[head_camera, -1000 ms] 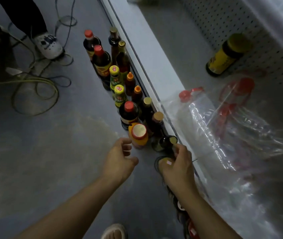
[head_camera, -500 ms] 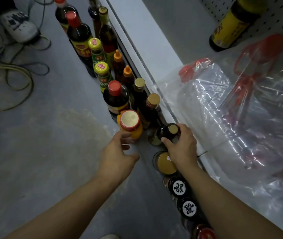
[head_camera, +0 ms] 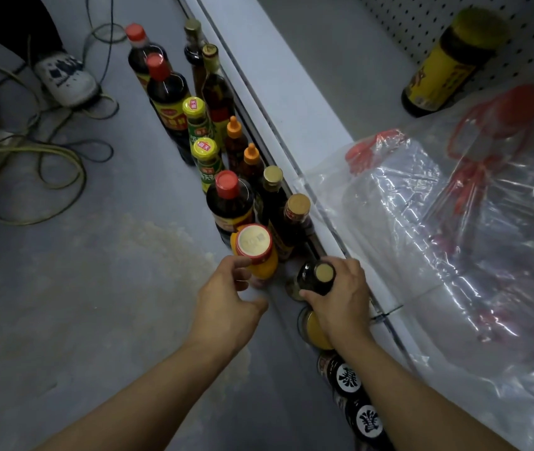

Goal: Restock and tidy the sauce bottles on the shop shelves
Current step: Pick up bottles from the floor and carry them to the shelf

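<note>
yellow-lid jar half hidden under rt hand

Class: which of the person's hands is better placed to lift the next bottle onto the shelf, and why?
Right. The right hand already grips the dark bottle beside the shelf; the left hand only reaches toward the orange bottle.

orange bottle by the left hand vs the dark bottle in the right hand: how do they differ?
The orange bottle has a bright orange body and a wide, flat, pale cap; the dark bottle is near-black glass with a small gold cap. The right hand has its grip round the dark bottle's neck; the left hand only has fingertips at the orange bottle. Both are on the floor beside the shelf base.
</note>
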`<state>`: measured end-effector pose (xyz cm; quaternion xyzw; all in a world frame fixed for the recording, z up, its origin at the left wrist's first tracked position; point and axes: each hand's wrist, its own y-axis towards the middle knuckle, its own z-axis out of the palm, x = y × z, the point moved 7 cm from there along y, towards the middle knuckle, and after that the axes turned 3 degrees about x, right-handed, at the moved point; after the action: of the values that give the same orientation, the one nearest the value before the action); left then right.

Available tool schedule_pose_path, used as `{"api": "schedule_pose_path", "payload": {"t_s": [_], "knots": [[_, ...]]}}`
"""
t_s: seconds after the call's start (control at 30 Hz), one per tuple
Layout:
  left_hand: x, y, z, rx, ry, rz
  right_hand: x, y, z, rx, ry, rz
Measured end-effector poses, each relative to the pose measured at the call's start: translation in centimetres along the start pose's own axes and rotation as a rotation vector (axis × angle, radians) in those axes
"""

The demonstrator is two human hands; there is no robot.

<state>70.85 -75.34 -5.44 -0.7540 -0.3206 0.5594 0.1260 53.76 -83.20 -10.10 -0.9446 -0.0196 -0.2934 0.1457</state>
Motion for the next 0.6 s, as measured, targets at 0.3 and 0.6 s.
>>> {"api": "schedule_pose_path", "payload": {"t_s": [0.3, 0.6], "knots": [[-0.5, -0.5, -1.5, -0.044, 0.017, 0.053, 0.4, -4.5, 4.2, 0.169, 0.116, -0.024], [-0.7, -0.3, -2.1, -0.045, 0.067, 0.032, 0.3, -5.4, 4.6, 0.25, 0.139, -0.033]]}}
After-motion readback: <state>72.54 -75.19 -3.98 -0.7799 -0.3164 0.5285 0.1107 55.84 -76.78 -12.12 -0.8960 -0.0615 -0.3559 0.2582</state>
